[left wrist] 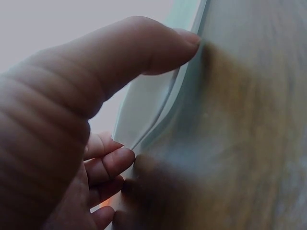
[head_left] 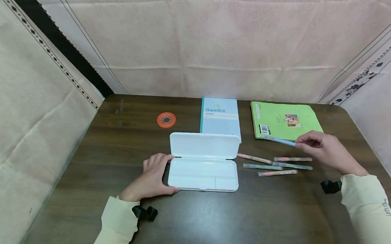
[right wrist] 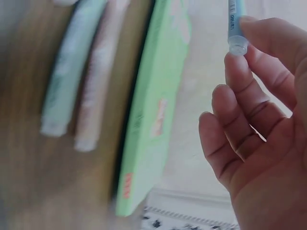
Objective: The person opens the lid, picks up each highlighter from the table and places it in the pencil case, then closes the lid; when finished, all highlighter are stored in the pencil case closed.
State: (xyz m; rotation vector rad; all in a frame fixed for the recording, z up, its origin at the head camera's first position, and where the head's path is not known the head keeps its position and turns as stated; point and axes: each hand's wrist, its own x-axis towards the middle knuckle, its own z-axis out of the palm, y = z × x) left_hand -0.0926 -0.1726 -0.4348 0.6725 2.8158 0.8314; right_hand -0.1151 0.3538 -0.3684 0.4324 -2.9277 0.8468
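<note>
An open white pencil case (head_left: 203,173) lies on the table with its lid (head_left: 205,145) raised toward the back. My left hand (head_left: 152,177) grips the case's left end, thumb at the front corner and fingers near the hinge. In the left wrist view the thumb (left wrist: 144,45) lies over the case's edge (left wrist: 148,105). My right hand (head_left: 326,150) pinches the end of a light blue pen (head_left: 279,141) between thumb and fingertips, above the table by the green book. The right wrist view shows the pen's clear end (right wrist: 238,45) at the fingers.
Several pink and teal pens, among them a pink one (head_left: 278,173) and a teal one (head_left: 262,166), lie right of the case. Behind are a blue notebook (head_left: 220,115), a green book (head_left: 278,119) and an orange disc (head_left: 166,120). Cloth (head_left: 191,41) hangs beyond the table (head_left: 227,223).
</note>
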